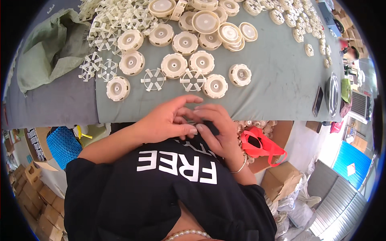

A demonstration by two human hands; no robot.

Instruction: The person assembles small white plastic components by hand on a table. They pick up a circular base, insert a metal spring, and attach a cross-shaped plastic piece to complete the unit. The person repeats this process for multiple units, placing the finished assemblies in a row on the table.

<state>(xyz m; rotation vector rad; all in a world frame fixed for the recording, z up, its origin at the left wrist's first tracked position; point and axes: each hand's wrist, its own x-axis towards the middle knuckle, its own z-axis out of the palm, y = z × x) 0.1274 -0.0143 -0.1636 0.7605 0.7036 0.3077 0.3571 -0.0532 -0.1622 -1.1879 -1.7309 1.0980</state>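
My left hand (171, 120) and my right hand (219, 130) meet close to my body, at the table's front edge. Their fingers are curled and the thumb tips come together; whatever sits between them is too hidden to name. Just beyond my fingers on the table lie a round cream plastic housing (215, 86) and a cream spoked plastic ring (193, 80). Another spoked ring (153, 80) is a little to the left. To the right, a separate round housing (240, 75) has a clear, shiny centre. Several more housings (174, 65) spread behind these.
A heap of spoked rings (120, 24) fills the back left, beside a grey-green sack (52, 52). Small round parts (297, 20) are scattered at the back right. A phone (318, 101) lies near the right edge. Below the table, a red bag (261, 146) rests on a box of parts.
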